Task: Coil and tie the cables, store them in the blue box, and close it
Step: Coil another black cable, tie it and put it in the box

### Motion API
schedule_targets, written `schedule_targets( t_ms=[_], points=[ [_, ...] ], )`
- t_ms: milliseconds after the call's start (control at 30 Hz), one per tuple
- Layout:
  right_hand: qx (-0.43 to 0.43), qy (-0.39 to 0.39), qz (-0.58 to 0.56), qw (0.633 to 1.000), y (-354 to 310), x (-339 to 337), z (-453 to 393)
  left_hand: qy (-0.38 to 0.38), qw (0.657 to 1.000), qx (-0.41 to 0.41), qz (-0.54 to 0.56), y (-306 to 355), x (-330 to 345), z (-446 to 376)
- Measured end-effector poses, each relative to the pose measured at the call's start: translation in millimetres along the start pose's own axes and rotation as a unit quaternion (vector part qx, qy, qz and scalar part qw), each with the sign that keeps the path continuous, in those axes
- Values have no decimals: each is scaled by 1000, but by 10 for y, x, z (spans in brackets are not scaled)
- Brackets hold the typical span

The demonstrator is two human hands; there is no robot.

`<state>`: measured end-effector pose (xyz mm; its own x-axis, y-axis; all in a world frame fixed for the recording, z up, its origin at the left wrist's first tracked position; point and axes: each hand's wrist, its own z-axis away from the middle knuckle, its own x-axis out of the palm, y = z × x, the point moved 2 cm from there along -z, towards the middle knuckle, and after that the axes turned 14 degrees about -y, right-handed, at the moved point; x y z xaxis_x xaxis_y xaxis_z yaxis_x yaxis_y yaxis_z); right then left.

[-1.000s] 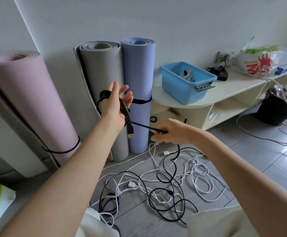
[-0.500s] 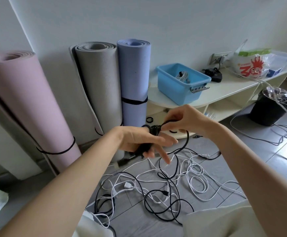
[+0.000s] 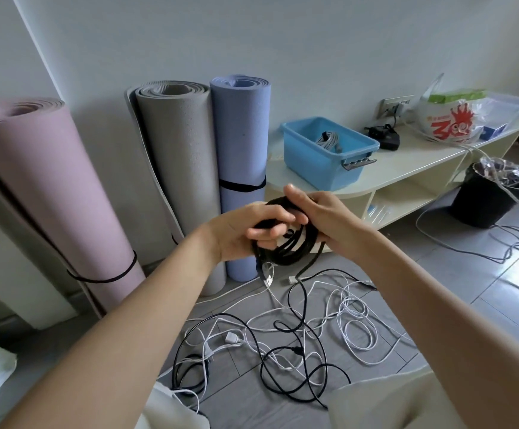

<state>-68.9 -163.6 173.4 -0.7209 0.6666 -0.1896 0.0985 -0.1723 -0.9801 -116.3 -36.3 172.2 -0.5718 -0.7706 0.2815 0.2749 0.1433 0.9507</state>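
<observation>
Both hands, left hand (image 3: 245,230) and right hand (image 3: 323,218), grip one black coiled cable (image 3: 286,246) in front of the blue box (image 3: 320,159); one grey cable (image 3: 329,140) lies inside it; three rolled mats (image 3: 183,168) stand left of it.

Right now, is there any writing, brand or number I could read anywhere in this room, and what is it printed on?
"3", a big red numeral with red splash artwork beside it: on the white plastic bag on the shelf unit.
Small print above the numeral on that bag: too blurred to read.
Green box in the bag: no lettering legible.
</observation>
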Motion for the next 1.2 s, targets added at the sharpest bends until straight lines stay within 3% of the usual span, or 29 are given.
schedule_targets(
  t_ms=[67, 167, 267, 400, 467, 533, 600, 667, 733, 833, 933, 1067, 1200],
  points=[
    [0, 100, -94, 991, -5, -20, -42, 60, 997, 56, -18, 4, 67, -30],
    [1, 167, -249, 954, 6, -28, -112, 63, 991, 115, 17, 41, 176, -109],
    [-7, 149, -301, 942, 42, -5, -201, 29, 985, 150, 77, 130, 195, -114],
    [9, 35, -309, 950, 24, 6, -215, 5, 964, 186, 192, 220, 100, -37],
    [51, 36, -238, 969, 55, 21, -182, 15, 933, 239, 267, 292, -10, 30],
    [104, 91, 8, 990, 145, 23, -161, 54, 904, 288, 311, 337, -135, 80],
    [115, 101, 285, 946, 199, 75, -200, 113, 892, 305, 313, 318, -194, 74],
    [109, 57, 409, 904, 249, 227, -245, 175, 891, 313, 280, 279, -200, 26],
    [110, 0, 455, 883, 271, 416, -248, 223, 885, 320, 256, 275, -219, -1],
    [79, -62, 462, 881, 270, 528, -220, 291, 869, 330, 225, 300, -355, 43],
    [32, -54, 465, 883, 171, 406, -181, 388, 857, 313, 132, 274, -558, 136],
    [8, -47, 540, 840, 113, 307, -84, 473, 824, 303, 76, 226, -843, 326],
    [-83, 2, 513, 854, 34, 247, -45, 460, 870, 162, -71, 111, -822, 245]
  ],
)
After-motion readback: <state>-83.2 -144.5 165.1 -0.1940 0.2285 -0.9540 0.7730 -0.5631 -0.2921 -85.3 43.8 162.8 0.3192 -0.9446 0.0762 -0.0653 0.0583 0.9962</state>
